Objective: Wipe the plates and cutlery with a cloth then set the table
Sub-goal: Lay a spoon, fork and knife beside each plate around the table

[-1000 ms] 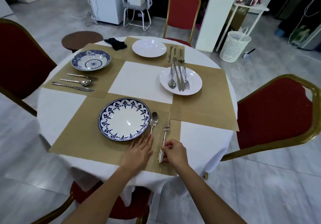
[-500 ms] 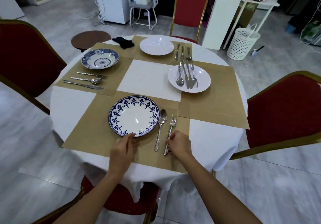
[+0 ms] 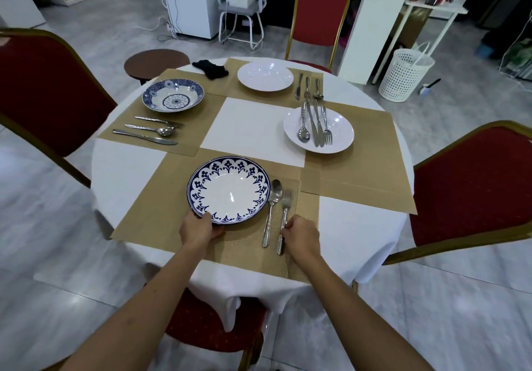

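My left hand (image 3: 201, 228) has slid off the mat (image 3: 161, 212) to grip the plate (image 3: 229, 190) rim; right hand (image 3: 302, 236) pinches the fork (image 3: 285, 206) beside the spoon (image 3: 275, 192). Squaring up this setting, I reckon.

Blue-and-white floral plate (image 3: 229, 189), tan placemat (image 3: 161, 212), black cloth (image 3: 211, 68)

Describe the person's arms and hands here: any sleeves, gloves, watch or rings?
The left forearm and right forearm are bare to the frame's bottom edge; no sleeve shows. The left hand and right hand are ungloved. No watch, bracelet or ring shows on the wrists or visible fingers.
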A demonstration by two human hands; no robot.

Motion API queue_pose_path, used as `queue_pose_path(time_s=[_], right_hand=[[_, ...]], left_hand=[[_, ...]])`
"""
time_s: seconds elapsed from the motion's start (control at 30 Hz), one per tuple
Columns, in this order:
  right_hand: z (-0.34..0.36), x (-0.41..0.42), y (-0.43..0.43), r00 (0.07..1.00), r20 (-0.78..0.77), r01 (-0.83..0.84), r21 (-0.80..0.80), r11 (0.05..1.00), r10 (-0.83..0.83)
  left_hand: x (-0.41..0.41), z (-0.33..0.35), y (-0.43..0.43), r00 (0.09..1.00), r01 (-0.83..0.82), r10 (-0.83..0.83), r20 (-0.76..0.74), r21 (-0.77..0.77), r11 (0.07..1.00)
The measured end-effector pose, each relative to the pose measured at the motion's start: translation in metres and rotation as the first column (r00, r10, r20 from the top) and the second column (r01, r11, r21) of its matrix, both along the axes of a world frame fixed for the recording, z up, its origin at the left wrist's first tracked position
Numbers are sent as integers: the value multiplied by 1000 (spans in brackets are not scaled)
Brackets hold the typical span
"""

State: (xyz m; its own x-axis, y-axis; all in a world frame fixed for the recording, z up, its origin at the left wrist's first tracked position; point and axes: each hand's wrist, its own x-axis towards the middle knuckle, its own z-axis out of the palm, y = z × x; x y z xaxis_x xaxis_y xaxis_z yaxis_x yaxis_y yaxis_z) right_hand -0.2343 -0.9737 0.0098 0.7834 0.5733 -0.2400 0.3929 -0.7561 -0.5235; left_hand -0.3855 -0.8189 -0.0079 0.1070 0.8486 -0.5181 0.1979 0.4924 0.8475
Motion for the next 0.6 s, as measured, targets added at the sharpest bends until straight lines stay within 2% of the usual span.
queue_pose_path(time_s=[0.17, 0.3, 0.4, 0.5, 0.6], right_hand=[[-9, -5, -9, 996, -39, 85, 137, 987, -81], [-16, -11, -17, 994, -24, 108, 261, 959, -105], [-27, -19, -31, 991, 132, -52, 285, 957, 15], [-37, -26, -40, 934, 317, -246, 235, 940, 165], [-42, -28, -38, 899, 395, -287, 202, 936, 190]], left_hand=[[0, 1, 0, 992, -99, 101, 82, -19, 995], [-11, 1, 8, 990, -120, 121, 74, -16, 993], [-25, 0, 18, 989, -144, 145, 43, -14, 989], [-39, -1, 27, 989, -147, 147, 17, -10, 989], [-50, -1, 35, 994, -107, 108, 30, -23, 994]])
